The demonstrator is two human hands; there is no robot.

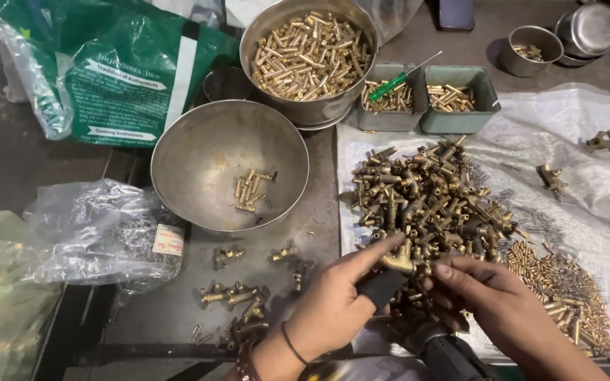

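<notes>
— What do we have in front of us, biggest first?

— The heap of brass fittings (428, 201) on the white sheet (587, 141), then our two hands meeting at its near edge.

— And the piece itself?

— Our left hand (333, 307) pinches one brass fitting (398, 259) between thumb and forefinger, held up just above the drill (446, 353).

— The right hand (488, 296)?

— Just beside it, fingers curled narrow; we can't tell if they touch. The fitting lies to its left, long axis roughly level.

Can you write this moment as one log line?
left hand: holds brass fitting | right hand: beside it | brass pile behind
</notes>
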